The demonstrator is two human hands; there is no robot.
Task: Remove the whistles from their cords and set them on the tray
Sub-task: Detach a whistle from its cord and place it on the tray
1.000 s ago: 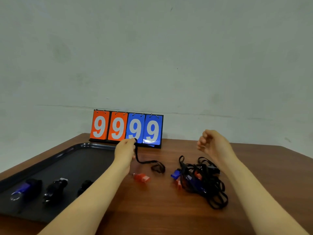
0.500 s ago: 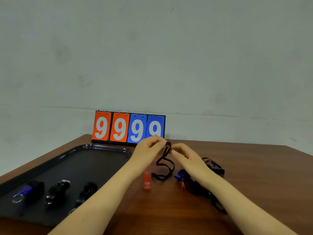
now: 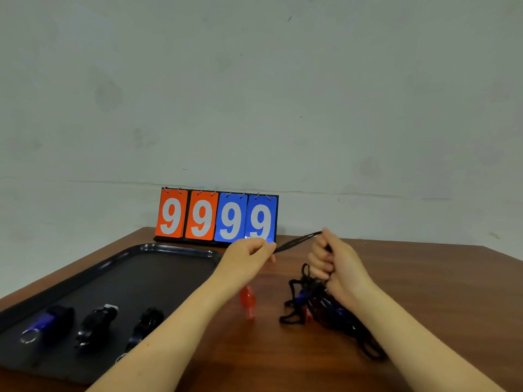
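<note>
Both hands hold one black cord (image 3: 297, 241) taut between them above the desk (image 3: 424, 278): the left hand (image 3: 249, 254) pinches one end, the right hand (image 3: 332, 264) is clenched round the other. A red whistle (image 3: 247, 299) lies on the desk below, apparently free of that cord. The cord looks limp and tangle-prone; the whistle light, hard plastic, best taken by its body. More whistles sit in the cord heap (image 3: 317, 306); three rest on the tray (image 3: 169, 250). The scoreboard (image 3: 216, 217) reads 9999.
</note>
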